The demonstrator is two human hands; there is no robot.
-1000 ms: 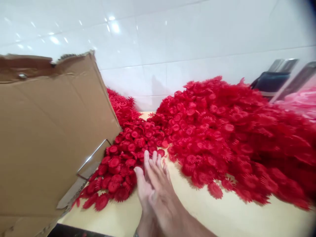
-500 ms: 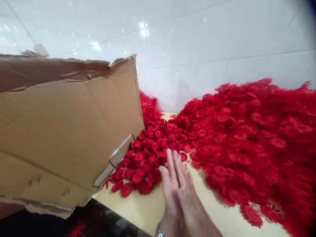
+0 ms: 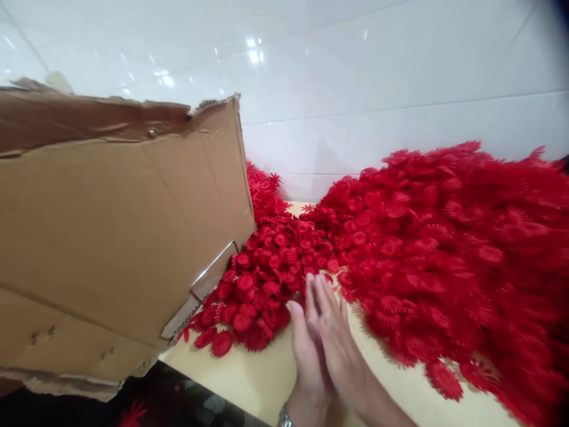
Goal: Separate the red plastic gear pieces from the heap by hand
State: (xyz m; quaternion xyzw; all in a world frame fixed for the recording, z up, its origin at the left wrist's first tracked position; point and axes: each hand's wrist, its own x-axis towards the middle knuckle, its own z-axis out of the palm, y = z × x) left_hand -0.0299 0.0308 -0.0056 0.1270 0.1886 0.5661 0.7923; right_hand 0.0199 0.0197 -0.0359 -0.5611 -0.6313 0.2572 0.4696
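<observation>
My left hand (image 3: pixel 304 353), with a metal watch band (image 3: pixel 285 417) at its wrist, is held palm to palm against my right hand (image 3: pixel 336 338). The fingers of both are stretched forward, and the left thumb stands apart. Nothing shows between the palms, though their inner faces are mostly hidden. Just beyond the fingertips lies a heap of red, fringed, flower-like pieces (image 3: pixel 244 296). A larger pile of red flower pieces (image 3: pixel 422 255) rises to the right of my hands.
A big upright cardboard panel (image 3: pixel 133 237) with torn edges fills the left, a bent metal wire handle (image 3: pixel 214 264) at its lower corner. Pale tabletop (image 3: pixel 231 379) shows beneath my hands, its front edge beside a dark area below. White tiled wall (image 3: pixel 355 71) stands behind.
My hands stay together, with the right palm shifted slightly against the left and its fingers a little more bent. The view has turned slightly; the piles look unchanged.
</observation>
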